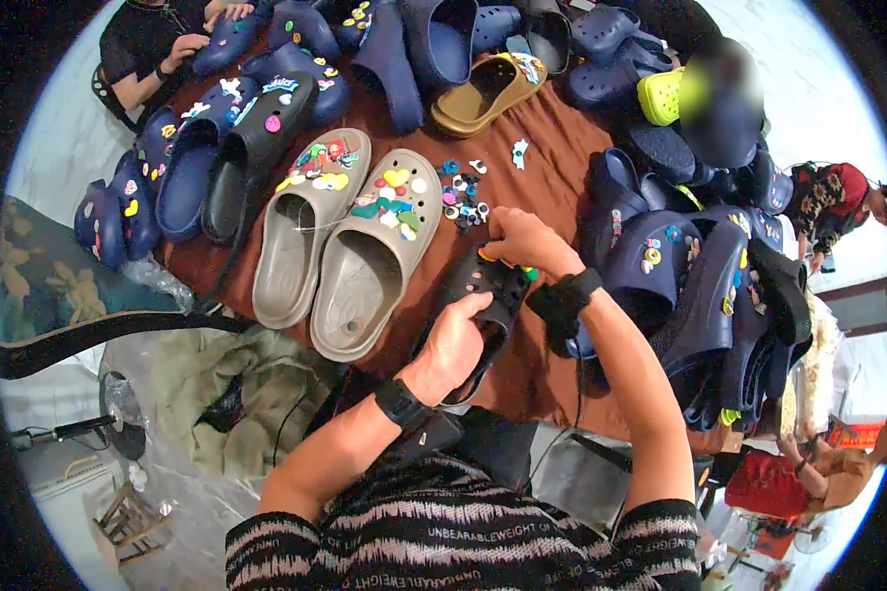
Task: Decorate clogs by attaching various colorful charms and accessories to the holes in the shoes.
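Observation:
A black clog (504, 284) with holes in its upper is in front of me, toe pointing away. My left hand (447, 350) is closed around its side, thumb on top by the opening. At the toe, my right hand (534, 242) has its fingers curled in; what they pinch, if anything, is hidden. Small yellow and green charms show beside these fingers. Just past the toe lies a pile of loose shoe charms (460, 202). To the left, two grey-beige clogs (373, 264) carry colourful charms on their uppers.
Navy clogs (189, 169) crowd the left and far side of the brown cloth (547, 158); more navy clogs (650, 258) are piled at the right. A tan clog (485, 96) lies farther back. Another person's hand (189, 46) rests near clogs at the far left.

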Available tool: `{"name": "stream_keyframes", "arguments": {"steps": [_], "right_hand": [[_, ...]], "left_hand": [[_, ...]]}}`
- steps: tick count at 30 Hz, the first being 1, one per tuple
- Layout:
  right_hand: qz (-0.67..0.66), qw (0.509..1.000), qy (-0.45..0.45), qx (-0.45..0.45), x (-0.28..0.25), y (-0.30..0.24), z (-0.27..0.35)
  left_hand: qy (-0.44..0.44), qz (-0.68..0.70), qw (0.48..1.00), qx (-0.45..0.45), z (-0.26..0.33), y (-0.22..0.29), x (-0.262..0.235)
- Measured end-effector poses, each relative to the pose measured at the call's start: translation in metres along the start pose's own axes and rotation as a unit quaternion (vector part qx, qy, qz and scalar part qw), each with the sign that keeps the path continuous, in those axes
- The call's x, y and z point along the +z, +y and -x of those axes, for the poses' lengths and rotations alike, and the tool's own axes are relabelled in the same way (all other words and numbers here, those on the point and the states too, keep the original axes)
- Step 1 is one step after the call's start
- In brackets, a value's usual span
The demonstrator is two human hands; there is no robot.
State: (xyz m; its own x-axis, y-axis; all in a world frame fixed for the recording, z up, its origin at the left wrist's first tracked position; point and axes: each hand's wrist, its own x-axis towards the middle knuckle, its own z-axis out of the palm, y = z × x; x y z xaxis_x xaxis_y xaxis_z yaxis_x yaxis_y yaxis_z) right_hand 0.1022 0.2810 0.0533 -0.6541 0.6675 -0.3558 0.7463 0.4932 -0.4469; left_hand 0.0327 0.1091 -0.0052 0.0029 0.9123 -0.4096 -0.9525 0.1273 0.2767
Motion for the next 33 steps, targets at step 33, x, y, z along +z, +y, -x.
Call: {"name": "stream_keyframes", "arguments": {"steps": [33], "right_hand": [[0.240, 0.951, 0.052, -0.185, 0.027, -0.021, -0.060]], "left_hand": [[-0.007, -0.028, 1.000, 0.010, -0.005, -0.008, 0.000]]}}
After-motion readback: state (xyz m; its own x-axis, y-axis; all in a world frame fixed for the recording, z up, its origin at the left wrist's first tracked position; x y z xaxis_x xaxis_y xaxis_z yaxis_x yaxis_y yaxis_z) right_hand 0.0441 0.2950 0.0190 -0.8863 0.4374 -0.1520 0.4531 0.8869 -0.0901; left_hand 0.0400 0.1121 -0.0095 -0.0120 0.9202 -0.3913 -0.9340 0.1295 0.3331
